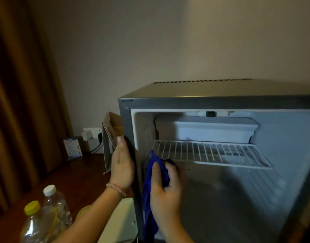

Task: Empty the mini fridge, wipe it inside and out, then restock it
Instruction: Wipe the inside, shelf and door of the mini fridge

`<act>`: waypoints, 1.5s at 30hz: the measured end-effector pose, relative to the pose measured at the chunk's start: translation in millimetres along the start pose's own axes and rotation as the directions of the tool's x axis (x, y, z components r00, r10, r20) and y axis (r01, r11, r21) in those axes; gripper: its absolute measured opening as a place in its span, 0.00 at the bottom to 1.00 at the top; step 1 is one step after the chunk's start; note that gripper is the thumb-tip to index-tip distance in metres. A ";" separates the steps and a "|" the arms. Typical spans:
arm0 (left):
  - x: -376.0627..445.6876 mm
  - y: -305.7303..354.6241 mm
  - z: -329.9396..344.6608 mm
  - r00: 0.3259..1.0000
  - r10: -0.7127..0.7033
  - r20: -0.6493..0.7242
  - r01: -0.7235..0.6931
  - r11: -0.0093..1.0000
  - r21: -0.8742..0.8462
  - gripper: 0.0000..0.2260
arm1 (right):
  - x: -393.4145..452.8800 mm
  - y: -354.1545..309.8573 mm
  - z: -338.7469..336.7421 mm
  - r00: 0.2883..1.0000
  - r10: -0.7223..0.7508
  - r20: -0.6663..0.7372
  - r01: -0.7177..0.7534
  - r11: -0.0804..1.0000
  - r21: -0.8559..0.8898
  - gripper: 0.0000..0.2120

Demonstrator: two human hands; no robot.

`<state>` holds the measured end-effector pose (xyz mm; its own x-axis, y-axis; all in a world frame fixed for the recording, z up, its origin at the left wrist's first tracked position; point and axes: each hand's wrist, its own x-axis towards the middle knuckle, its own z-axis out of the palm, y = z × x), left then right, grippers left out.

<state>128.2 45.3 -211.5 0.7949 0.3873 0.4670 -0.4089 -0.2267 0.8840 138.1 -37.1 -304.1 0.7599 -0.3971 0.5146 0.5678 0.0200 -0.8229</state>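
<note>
The grey mini fridge (212,92) stands open in front of me, its inside bare except for a white wire shelf (208,153) and a white freezer box (206,128) above it. My right hand (165,188) grips a blue cloth (149,183) against the lower left inner wall, just under the shelf's front corner. My left hand (121,165) lies flat with its fingers together on the fridge's outer left front edge. Two clear plastic bottles stand at the lower left, one with a white cap (56,200) and one with a yellow cap (36,223).
A brown wooden tabletop (80,174) carries the fridge. A cardboard box (112,135) leans beside the fridge's left side. Behind it are a wall socket with a charger (91,135) and a small blue-white carton (72,146). Brown curtains (15,102) hang at the left.
</note>
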 end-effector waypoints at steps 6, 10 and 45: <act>26.4 4.2 -1.0 0.998 -0.055 0.014 0.054 0.997 0.053 0.39 | 16.1 -50.5 -6.2 0.961 0.220 0.169 -0.213 0.975 -0.061 0.12; 22.5 13.5 -0.4 1.000 0.001 -0.013 0.000 0.998 0.057 0.30 | 35.1 -76.0 16.2 0.936 0.230 0.266 -0.239 0.971 0.001 0.04; 20.0 -16.5 6.4 0.982 0.184 -0.040 -0.181 0.981 0.072 0.30 | 109.8 -28.3 62.8 0.892 -0.447 0.065 0.451 0.890 -0.069 0.20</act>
<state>153.7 51.1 -216.9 0.6878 0.3740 0.6222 -0.5124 -0.3570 0.7810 225.2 -23.6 -209.2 0.4442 -0.3037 0.8429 0.8263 -0.2248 -0.5165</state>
